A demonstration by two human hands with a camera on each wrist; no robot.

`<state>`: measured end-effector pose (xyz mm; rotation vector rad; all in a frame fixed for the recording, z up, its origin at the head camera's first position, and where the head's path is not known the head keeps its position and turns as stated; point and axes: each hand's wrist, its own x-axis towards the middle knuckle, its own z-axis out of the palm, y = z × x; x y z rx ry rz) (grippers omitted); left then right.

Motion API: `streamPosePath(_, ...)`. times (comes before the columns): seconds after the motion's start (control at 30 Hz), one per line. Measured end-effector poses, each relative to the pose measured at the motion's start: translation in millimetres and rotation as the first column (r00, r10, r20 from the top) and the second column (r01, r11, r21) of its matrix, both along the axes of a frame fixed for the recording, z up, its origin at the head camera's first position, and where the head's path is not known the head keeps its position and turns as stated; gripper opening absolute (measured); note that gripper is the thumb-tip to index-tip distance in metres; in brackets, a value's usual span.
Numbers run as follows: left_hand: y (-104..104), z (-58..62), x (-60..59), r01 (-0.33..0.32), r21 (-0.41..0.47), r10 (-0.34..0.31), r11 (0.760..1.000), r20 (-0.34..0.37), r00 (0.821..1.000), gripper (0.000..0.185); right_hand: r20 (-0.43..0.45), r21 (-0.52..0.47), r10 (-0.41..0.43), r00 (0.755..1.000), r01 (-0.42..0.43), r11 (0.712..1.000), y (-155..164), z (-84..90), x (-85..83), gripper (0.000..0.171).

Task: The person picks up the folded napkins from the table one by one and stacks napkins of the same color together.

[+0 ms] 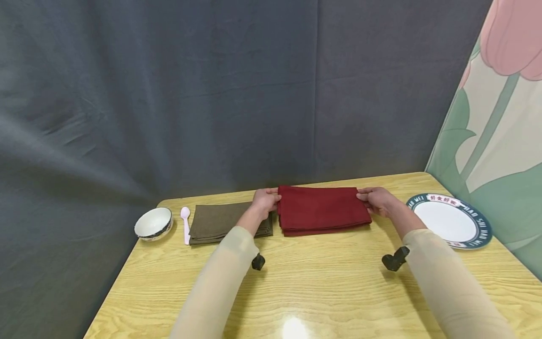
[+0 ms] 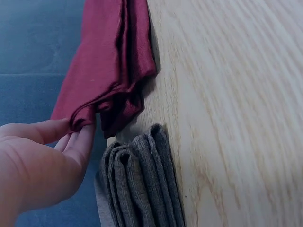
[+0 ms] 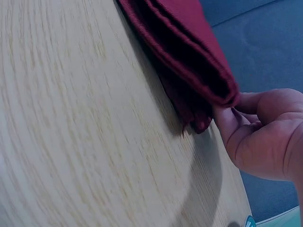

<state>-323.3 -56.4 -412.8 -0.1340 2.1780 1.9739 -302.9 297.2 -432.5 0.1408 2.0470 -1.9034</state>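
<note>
A folded dark red cloth (image 1: 323, 208) lies near the back of the table, stretched between both hands. At its left end my left hand (image 1: 265, 201) pinches the folded edge between thumb and fingers, as the left wrist view shows. My right hand (image 1: 377, 199) pinches the opposite end, with the fingers under the upper layers (image 3: 189, 52). The cloth's lower layers hang or lie beneath the lifted ends. Right beside the left hand is a folded brown-grey cloth (image 1: 224, 220), its stacked folds (image 2: 137, 184) close below the red one in the left wrist view.
A white bowl (image 1: 154, 223) with a patterned outside stands at the table's left edge. Next to it lies a pale pink spoon (image 1: 186, 226). On the right is a plate (image 1: 478, 226) with a dark green lettered rim. A dark curtain (image 1: 237, 94) hangs behind the wooden table (image 1: 322, 282).
</note>
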Motion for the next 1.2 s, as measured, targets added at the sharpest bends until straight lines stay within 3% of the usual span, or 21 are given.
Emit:
streamPosePath(0.13, -3, -1.8, -1.7, 0.038, -0.012, -0.038, 0.999, 0.024, 0.999, 0.033, -0.005, 0.029, -0.001, 1.000, 0.001, 1.000, 1, 0.7, 0.4, 0.052)
streamPosePath(0.37, -12, -4.9, -1.7, 0.109, -0.013, -0.109, 0.994, 0.059, 0.992, 0.038, -0.020, 0.063, -0.077, 0.997, 0.078, 0.995, 4, 3.4, -1.3, 0.052)
streamPosePath(0.63, -25, -0.9, -2.6, 0.116, 0.067, -0.120, 0.991, 0.069, 0.990, 0.040, -0.062, 0.109, -0.077, 0.995, 0.084, 0.991, 5, 9.9, 0.1, 0.056)
streamPosePath(0.8, -38, 5.7, -3.2, 0.143, 0.100, -0.150, 0.985, 0.064, 0.987, 0.046, -0.114, 0.092, -0.125, 0.986, 0.136, 0.986, 0, 12.9, 1.5, 0.056)
streamPosePath(0.93, -52, 9.7, -1.8, 0.149, 0.078, -0.153, 0.986, 0.048, 0.987, 0.046, -0.170, 0.079, -0.178, 0.969, 0.193, 0.978, -4, 16.4, 3.1, 0.057)
streamPosePath(1.2, -76, 5.8, 6.6, 0.132, 0.061, -0.135, 0.989, 0.044, 0.990, 0.044, -0.217, 0.002, -0.230, 0.949, 0.236, 0.972, -12, 23.3, 8.9, 0.065)
